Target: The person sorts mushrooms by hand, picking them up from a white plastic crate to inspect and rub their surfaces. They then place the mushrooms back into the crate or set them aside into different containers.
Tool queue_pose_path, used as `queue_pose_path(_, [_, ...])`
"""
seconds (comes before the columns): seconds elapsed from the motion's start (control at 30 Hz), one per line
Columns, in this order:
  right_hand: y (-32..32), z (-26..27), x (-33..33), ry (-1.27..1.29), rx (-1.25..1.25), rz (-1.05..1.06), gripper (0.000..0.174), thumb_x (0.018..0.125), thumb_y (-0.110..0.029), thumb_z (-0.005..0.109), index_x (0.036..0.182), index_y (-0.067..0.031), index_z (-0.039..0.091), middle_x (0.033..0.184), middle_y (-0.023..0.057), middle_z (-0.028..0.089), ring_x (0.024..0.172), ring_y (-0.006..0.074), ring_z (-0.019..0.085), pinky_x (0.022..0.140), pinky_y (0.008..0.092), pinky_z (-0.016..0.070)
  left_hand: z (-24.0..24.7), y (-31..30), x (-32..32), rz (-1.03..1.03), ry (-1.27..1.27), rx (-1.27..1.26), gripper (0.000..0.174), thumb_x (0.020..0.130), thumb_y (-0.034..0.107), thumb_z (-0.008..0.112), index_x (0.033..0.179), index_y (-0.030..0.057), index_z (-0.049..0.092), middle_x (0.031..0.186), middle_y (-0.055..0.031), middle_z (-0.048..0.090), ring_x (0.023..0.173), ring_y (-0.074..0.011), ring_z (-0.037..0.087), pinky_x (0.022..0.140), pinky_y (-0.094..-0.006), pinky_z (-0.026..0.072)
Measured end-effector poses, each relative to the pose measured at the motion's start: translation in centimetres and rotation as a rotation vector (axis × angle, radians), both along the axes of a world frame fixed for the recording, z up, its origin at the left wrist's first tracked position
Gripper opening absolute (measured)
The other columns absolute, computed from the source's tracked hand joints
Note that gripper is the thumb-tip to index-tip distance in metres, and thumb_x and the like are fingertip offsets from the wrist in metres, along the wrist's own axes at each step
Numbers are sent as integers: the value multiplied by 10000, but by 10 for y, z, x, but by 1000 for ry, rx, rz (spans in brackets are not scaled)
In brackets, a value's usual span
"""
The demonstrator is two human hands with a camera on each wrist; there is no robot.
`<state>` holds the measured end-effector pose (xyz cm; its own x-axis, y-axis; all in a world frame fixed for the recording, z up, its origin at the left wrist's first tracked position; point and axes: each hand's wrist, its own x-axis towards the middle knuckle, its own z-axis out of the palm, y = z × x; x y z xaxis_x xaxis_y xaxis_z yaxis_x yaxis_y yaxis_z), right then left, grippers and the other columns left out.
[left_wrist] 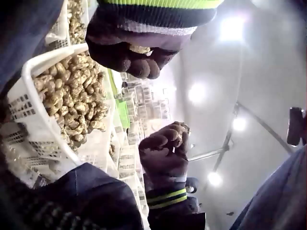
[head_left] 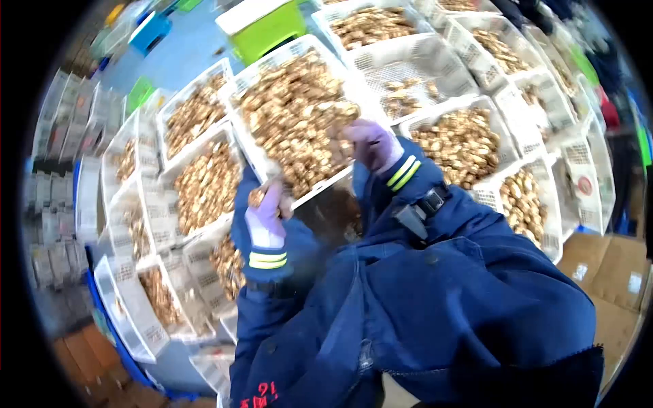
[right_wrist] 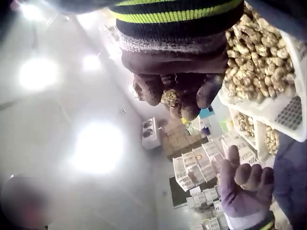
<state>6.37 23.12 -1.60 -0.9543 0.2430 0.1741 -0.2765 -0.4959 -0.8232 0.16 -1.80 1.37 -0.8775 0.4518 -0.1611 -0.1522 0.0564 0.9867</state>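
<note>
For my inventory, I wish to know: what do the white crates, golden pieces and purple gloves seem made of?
White crates: probably moulded plastic, slightly glossy, with regular perforations. Golden pieces: perhaps foil-covered, given their metallic glints, but uncertain. Purple gloves: apparently matt knitted fabric, judging by fuzzy cuffs.

A lime-green box [head_left: 272, 37] with a white top stood on the blue floor [head_left: 187, 60]. In the head view, a blue stool-like item [head_left: 150, 32] was left of that box, and a smaller green piece [head_left: 140, 94] lay below and left. Flattish cardboard [head_left: 615, 268] was far to its lower right, brown boxes [head_left: 88, 353] far to its lower left. Ceiling lights [right_wrist: 98, 148] shone higher than the box.
</note>
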Motion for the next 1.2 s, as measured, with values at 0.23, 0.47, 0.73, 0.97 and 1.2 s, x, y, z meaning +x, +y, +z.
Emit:
queue_pose_path(0.23, [113, -2, 75, -448, -333, -283, 122, 865, -75, 612, 960, 1, 617, 817, 86, 628, 743, 206, 629, 716, 353, 533, -18, 24, 12, -97, 85, -52, 291, 985, 112, 414, 1190, -23, 570, 629, 5, 431, 542, -89, 423, 499, -223, 370])
queue_pose_path(0.47, [275, -55, 166, -466, -339, -779, 245, 935, -216, 468, 1004, -6, 573, 984, 185, 622, 920, 297, 621, 838, 418, 528, -22, 31, 18, -79, -27, 13, 284, 974, 125, 465, 1179, -43, 567, 694, 4, 468, 593, -77, 444, 512, -208, 364])
queue_pose_path(0.73, [313, 14, 60, -482, 195, -657, 441, 958, -291, 492, 1298, -16, 441, 1224, 194, 585, 1114, 279, 592, 890, 368, 510, -59, 30, 0, -34, -324, 150, 332, 902, 187, 604, 1116, -66, 575, 582, -1, 479, 467, -108, 431, 442, -249, 320])
queue_pose_path(0.97, [99, -43, -132, -519, 1731, -219, 449, 847, -207, 572, 1289, -138, 531, 1305, 112, 536, 1248, 303, 474, 1012, 412, 402, -85, 32, -25, -48, -660, 235, 387, 882, 183, 641, 1201, -6, 534, 795, -36, 599, 627, -113, 563, 530, -229, 443])
queue_pose_path(1.2, [95, -102, -205, -718, 2374, -48, 545, 814, -134, 543, 1350, -110, 449, 1287, 154, 550, 1320, 352, 387, 1065, 445, 318, -98, 21, -39, 96, -692, 144, 388, 873, 218, 611, 1207, 24, 574, 842, -92, 658, 702, -151, 630, 583, -240, 483])
